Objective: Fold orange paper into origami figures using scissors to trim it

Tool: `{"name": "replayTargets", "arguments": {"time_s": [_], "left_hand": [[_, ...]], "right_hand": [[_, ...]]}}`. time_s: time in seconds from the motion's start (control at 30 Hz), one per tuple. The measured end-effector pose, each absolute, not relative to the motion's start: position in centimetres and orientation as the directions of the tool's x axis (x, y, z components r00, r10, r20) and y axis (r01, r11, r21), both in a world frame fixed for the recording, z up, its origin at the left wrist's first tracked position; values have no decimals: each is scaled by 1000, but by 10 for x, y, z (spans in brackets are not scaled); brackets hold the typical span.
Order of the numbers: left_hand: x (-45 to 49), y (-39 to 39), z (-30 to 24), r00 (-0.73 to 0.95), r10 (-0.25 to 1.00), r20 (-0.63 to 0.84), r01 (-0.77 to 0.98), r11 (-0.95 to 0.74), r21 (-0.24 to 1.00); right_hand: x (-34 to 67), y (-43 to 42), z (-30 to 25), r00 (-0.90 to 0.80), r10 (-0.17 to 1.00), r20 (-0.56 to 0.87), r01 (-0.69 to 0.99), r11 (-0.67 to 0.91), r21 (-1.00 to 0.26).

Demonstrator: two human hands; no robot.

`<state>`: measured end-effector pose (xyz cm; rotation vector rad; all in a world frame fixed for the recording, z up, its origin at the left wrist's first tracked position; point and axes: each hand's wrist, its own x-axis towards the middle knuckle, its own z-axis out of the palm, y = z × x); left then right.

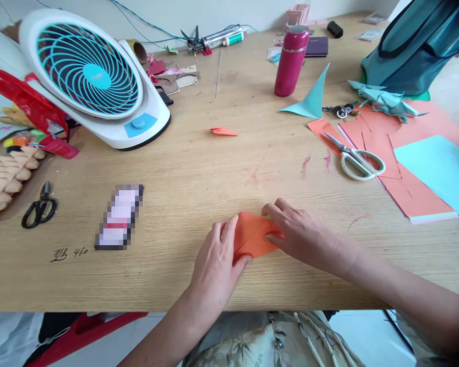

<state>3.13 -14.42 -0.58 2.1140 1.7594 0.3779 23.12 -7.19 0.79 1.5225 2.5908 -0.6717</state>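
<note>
A folded piece of orange paper (254, 234) lies near the front edge of the wooden table, with creases across its face. My left hand (220, 250) grips its left side, thumb along the near edge and fingers along the far left edge. On the right side, my right hand (290, 224) pinches a flap of the same paper between thumb and fingers. Beyond my hands sits a small folded orange paper piece (224, 131). White-handled scissors (357, 158) rest to the right on orange sheets (405, 191).
A white fan (137, 125) stands at the back left, black scissors (40, 211) nearer me. A pink bottle (291, 61), a folded teal paper shape (309, 102), keys (342, 110), a teal paper model (386, 99) and a teal bag (409, 56) occupy the back right.
</note>
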Motion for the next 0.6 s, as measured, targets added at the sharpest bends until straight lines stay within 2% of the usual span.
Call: {"name": "replayTargets", "arguments": {"time_s": [0.27, 0.4, 0.6], "left_hand": [[33, -154, -9, 145, 988, -50, 898, -111, 426], [29, -154, -12, 167, 985, -49, 865, -123, 487], [20, -146, -14, 171, 984, 48, 794, -166, 585]], "right_hand": [[246, -83, -7, -450, 860, -242, 817, 286, -501], [251, -87, -8, -495, 835, -239, 770, 294, -566], [255, -93, -2, -548, 836, -15, 576, 364, -732]]}}
